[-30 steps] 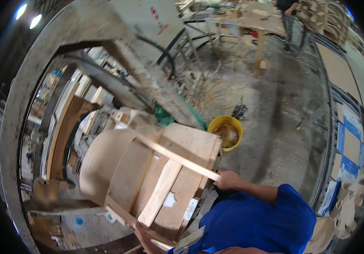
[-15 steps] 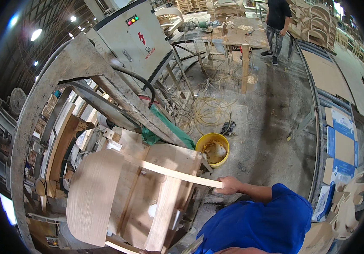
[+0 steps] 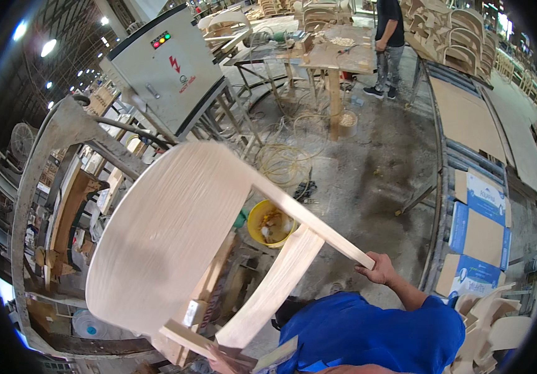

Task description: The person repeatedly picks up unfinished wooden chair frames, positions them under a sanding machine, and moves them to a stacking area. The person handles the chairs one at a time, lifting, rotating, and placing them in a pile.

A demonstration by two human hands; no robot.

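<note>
Chairback [image 3: 169, 243] joins two rails [image 3: 309, 218]. The right hand [image 3: 379, 269] grips one rail's end; the left hand [image 3: 223, 362] grips the other's.

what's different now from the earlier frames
The wooden frame with its curved panel has come up toward the camera, and the yellow bucket now shows through its opening. The view has shifted too. No new hold or release shows since the first picture: the right hand and left hand hold the frame's two sides. The bucket and grey cabinet stayed put.
</note>
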